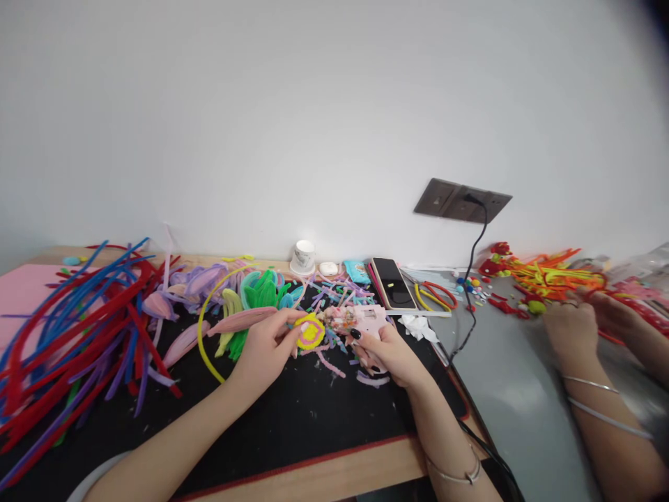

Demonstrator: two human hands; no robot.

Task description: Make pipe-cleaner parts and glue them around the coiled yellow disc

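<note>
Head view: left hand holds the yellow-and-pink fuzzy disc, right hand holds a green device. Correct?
Not quite: the device in the right hand is pale pink, not green; the head view shows it. The left hand does hold the yellow-and-pink fuzzy disc.

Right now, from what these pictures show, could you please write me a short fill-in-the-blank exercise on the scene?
The fingers of the left hand hold a round piece with a pink ring on a background coloured ____.
The right hand holds an object coloured pale ____.
Seen by the wearer, the white cup stands to the ____ of the phone.
The cable plugged into the wall outlet is ____.

Missing words: yellow; pink; left; black.
</note>
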